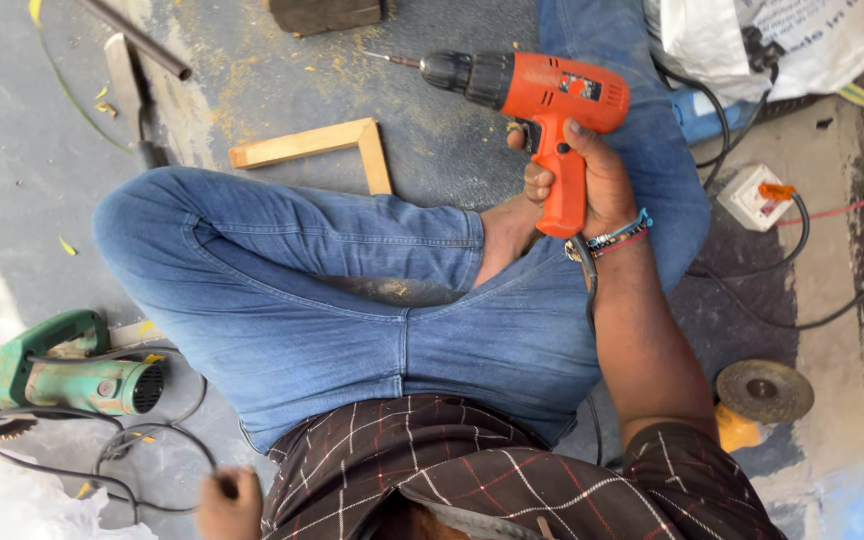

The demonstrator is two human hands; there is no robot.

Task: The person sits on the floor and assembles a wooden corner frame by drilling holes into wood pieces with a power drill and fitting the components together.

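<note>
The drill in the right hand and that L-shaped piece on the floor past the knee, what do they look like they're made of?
The drill, held in the right hand, looks like moulded orange plastic with a slight sheen; its chuck is black and its thin bit looks like bare metal. The L-shaped piece seems to be pale unfinished wood: matt, square-edged strips, with yellowish sawdust on the floor nearby.

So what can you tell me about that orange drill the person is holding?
The drill is a corded power tool with an orange plastic body, a black chuck and a thin bit pointing left. It lies roughly level in the air above the person's jeans-clad legs. The right hand wraps its pistol grip, with a finger up near the trigger. A black cord leaves the base of the grip and runs down along the forearm. A dark label sits on its side. Nothing else touches it.
</note>
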